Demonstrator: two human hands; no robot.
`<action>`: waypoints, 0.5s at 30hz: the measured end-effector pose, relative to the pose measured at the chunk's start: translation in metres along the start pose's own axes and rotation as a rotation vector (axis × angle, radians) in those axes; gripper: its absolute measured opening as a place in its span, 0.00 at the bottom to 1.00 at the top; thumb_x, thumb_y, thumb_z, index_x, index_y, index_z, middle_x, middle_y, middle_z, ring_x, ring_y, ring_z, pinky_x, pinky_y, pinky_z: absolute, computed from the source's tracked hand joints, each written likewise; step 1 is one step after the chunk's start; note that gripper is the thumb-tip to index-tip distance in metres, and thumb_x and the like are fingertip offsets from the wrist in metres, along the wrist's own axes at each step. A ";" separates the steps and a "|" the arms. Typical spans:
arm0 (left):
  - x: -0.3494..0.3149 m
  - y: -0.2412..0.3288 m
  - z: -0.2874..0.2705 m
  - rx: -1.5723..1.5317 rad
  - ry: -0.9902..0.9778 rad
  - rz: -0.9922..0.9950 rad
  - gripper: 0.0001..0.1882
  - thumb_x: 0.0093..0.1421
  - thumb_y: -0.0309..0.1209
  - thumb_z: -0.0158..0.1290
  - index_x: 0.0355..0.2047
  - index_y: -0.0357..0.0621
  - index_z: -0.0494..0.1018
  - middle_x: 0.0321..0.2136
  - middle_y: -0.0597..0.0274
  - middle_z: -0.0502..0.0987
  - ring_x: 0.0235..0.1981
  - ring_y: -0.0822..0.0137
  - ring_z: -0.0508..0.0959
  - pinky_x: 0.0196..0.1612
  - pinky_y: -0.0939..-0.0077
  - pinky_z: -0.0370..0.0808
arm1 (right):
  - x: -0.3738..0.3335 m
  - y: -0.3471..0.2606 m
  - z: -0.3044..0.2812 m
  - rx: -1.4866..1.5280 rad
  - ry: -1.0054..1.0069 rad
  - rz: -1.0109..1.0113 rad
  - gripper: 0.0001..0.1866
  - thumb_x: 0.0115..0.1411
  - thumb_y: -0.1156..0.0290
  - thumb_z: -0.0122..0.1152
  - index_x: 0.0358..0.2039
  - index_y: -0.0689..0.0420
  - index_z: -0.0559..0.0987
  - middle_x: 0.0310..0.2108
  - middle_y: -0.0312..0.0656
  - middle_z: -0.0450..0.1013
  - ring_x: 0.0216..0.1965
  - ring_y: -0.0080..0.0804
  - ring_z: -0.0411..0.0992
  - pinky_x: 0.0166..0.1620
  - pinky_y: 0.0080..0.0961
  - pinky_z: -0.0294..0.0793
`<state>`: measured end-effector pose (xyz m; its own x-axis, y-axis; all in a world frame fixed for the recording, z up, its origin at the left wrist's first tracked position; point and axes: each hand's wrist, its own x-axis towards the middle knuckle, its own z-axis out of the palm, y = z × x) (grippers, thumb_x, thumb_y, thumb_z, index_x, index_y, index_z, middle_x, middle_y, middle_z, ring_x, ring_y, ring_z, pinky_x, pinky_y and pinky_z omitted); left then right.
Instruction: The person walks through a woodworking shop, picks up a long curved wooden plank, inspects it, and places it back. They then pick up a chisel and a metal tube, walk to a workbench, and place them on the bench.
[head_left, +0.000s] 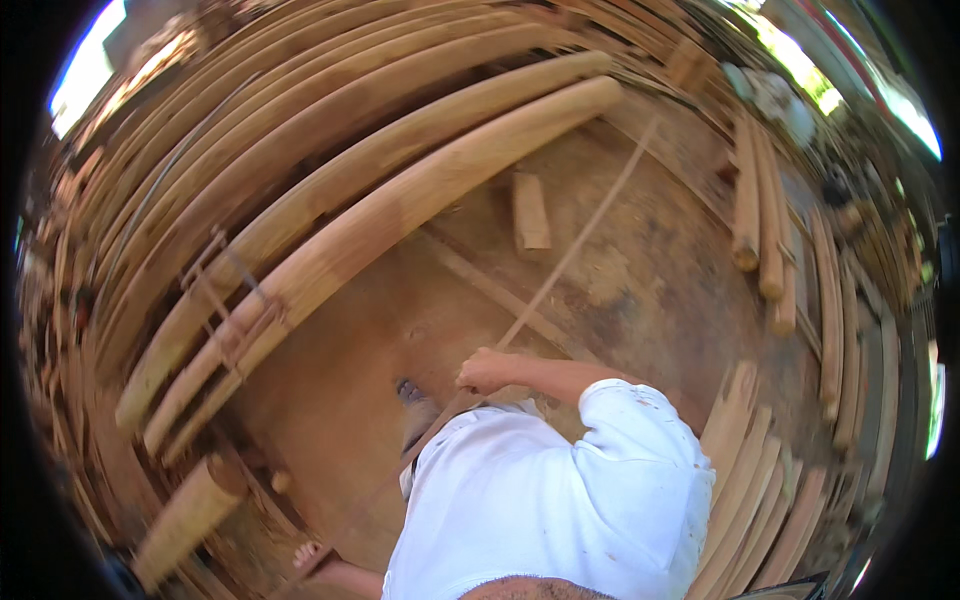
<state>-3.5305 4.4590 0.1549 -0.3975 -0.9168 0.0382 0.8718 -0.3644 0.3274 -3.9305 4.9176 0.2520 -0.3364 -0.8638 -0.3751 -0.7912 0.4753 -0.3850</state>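
My right hand (485, 370) is closed around a long thin wooden strip (590, 230) in front of my body. The strip slants away to the far right, over the floor, and its near part runs down beside my white shirt. Low on the left, my left hand (308, 553) has its fingers curled at a flat brown piece of wood (318, 562). Whether this piece belongs to the same long strip I cannot tell. A short squared wooden block (531, 212) lies on the floor beyond my right hand.
Long shaped timbers (400, 215) lie side by side at the far left, with a metal frame (230, 300) across them. A thick round post (190, 520) is at the lower left. More beams (770, 220) and planks (745, 490) line the right. Brown floor (340, 350) lies between.
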 end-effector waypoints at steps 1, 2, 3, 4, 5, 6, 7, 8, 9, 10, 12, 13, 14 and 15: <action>0.018 -0.019 -0.002 -0.058 -0.072 -0.010 0.18 0.66 0.34 0.42 0.20 0.60 0.51 0.17 0.73 0.53 0.17 0.73 0.56 0.22 0.78 0.57 | 0.008 0.006 -0.005 0.014 0.015 0.013 0.07 0.49 0.67 0.64 0.30 0.51 0.82 0.29 0.45 0.80 0.35 0.49 0.80 0.35 0.47 0.77; 0.039 -0.036 -0.002 -0.106 -0.138 -0.022 0.17 0.66 0.34 0.42 0.20 0.59 0.52 0.17 0.73 0.53 0.17 0.73 0.56 0.22 0.78 0.57 | 0.024 0.009 -0.010 0.011 0.037 0.009 0.07 0.49 0.68 0.64 0.30 0.51 0.82 0.29 0.44 0.80 0.36 0.49 0.80 0.35 0.47 0.77; 0.056 -0.058 0.000 -0.156 -0.188 -0.053 0.17 0.66 0.34 0.42 0.20 0.59 0.52 0.17 0.73 0.54 0.17 0.73 0.56 0.22 0.78 0.58 | 0.035 0.012 -0.016 0.003 0.050 0.012 0.07 0.49 0.68 0.64 0.30 0.51 0.82 0.29 0.43 0.80 0.36 0.48 0.80 0.36 0.47 0.77; 0.070 -0.083 0.002 -0.198 -0.219 -0.096 0.17 0.66 0.34 0.42 0.20 0.59 0.52 0.17 0.73 0.54 0.17 0.73 0.57 0.22 0.78 0.58 | 0.037 0.014 -0.021 -0.005 0.057 0.016 0.07 0.48 0.69 0.64 0.30 0.51 0.82 0.29 0.42 0.80 0.36 0.48 0.80 0.36 0.47 0.77; 0.083 -0.108 0.005 -0.235 -0.263 -0.117 0.17 0.66 0.34 0.42 0.20 0.59 0.53 0.17 0.73 0.54 0.17 0.73 0.57 0.22 0.78 0.58 | 0.044 0.017 -0.027 -0.007 0.080 0.030 0.07 0.49 0.69 0.64 0.30 0.50 0.82 0.29 0.42 0.80 0.36 0.47 0.80 0.36 0.46 0.78; 0.097 -0.132 0.008 -0.268 -0.291 -0.153 0.17 0.66 0.34 0.42 0.20 0.58 0.53 0.17 0.73 0.55 0.17 0.73 0.58 0.22 0.78 0.58 | 0.050 0.020 -0.032 -0.010 0.102 0.040 0.06 0.49 0.68 0.64 0.30 0.50 0.82 0.29 0.41 0.80 0.36 0.46 0.81 0.36 0.46 0.78; 0.110 -0.152 0.010 -0.291 -0.310 -0.183 0.17 0.66 0.34 0.42 0.20 0.58 0.54 0.17 0.72 0.55 0.17 0.73 0.58 0.22 0.78 0.58 | 0.056 0.022 -0.037 -0.009 0.117 0.043 0.06 0.50 0.68 0.64 0.30 0.50 0.83 0.29 0.41 0.80 0.37 0.46 0.81 0.36 0.46 0.78; 0.121 -0.172 0.012 -0.315 -0.325 -0.215 0.17 0.66 0.34 0.42 0.20 0.58 0.54 0.17 0.72 0.56 0.17 0.73 0.58 0.23 0.78 0.59 | 0.060 0.026 -0.043 -0.005 0.129 0.057 0.06 0.50 0.68 0.64 0.30 0.49 0.83 0.29 0.41 0.80 0.37 0.45 0.81 0.36 0.46 0.78; 0.131 -0.193 0.015 -0.338 -0.339 -0.242 0.17 0.67 0.34 0.42 0.20 0.58 0.54 0.17 0.72 0.56 0.17 0.73 0.59 0.23 0.78 0.59 | 0.064 0.031 -0.050 -0.002 0.140 0.067 0.06 0.50 0.68 0.64 0.30 0.49 0.83 0.29 0.41 0.80 0.37 0.45 0.81 0.37 0.45 0.78; 0.139 -0.212 0.017 -0.354 -0.353 -0.267 0.17 0.67 0.34 0.42 0.20 0.58 0.55 0.17 0.72 0.56 0.17 0.73 0.59 0.23 0.78 0.59 | 0.067 0.037 -0.056 -0.001 0.154 0.078 0.06 0.51 0.67 0.63 0.30 0.49 0.83 0.29 0.41 0.81 0.37 0.45 0.81 0.37 0.45 0.78; 0.153 -0.245 0.024 -0.382 -0.380 -0.305 0.16 0.67 0.34 0.43 0.20 0.57 0.55 0.17 0.72 0.57 0.17 0.73 0.60 0.23 0.78 0.59 | 0.075 0.053 -0.059 -0.017 0.137 0.133 0.07 0.48 0.66 0.65 0.30 0.47 0.83 0.29 0.39 0.80 0.38 0.43 0.81 0.38 0.45 0.78; 0.157 -0.260 0.025 -0.394 -0.388 -0.322 0.16 0.67 0.34 0.43 0.20 0.57 0.56 0.17 0.72 0.58 0.18 0.73 0.60 0.23 0.78 0.60 | 0.076 0.059 -0.066 -0.025 0.124 0.155 0.08 0.46 0.66 0.66 0.30 0.46 0.84 0.30 0.38 0.80 0.38 0.43 0.81 0.39 0.45 0.78; 0.161 -0.273 0.027 -0.404 -0.393 -0.333 0.16 0.67 0.34 0.43 0.20 0.57 0.56 0.17 0.72 0.58 0.18 0.73 0.61 0.24 0.78 0.60 | 0.073 0.068 -0.073 -0.032 0.140 0.154 0.07 0.48 0.66 0.65 0.30 0.46 0.83 0.30 0.39 0.81 0.38 0.43 0.81 0.38 0.45 0.78; 0.165 -0.285 0.030 -0.415 -0.398 -0.345 0.16 0.67 0.34 0.43 0.20 0.56 0.56 0.17 0.71 0.59 0.18 0.72 0.61 0.24 0.78 0.60 | 0.067 0.078 -0.081 -0.040 0.155 0.152 0.06 0.50 0.66 0.64 0.31 0.47 0.83 0.29 0.39 0.81 0.37 0.44 0.81 0.38 0.45 0.78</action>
<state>-3.8532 4.4164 0.0958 -0.6791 -0.6352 0.3679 0.6819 -0.7314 -0.0041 -4.0565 4.8830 0.2654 -0.5251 -0.7997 -0.2910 -0.7441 0.5974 -0.2990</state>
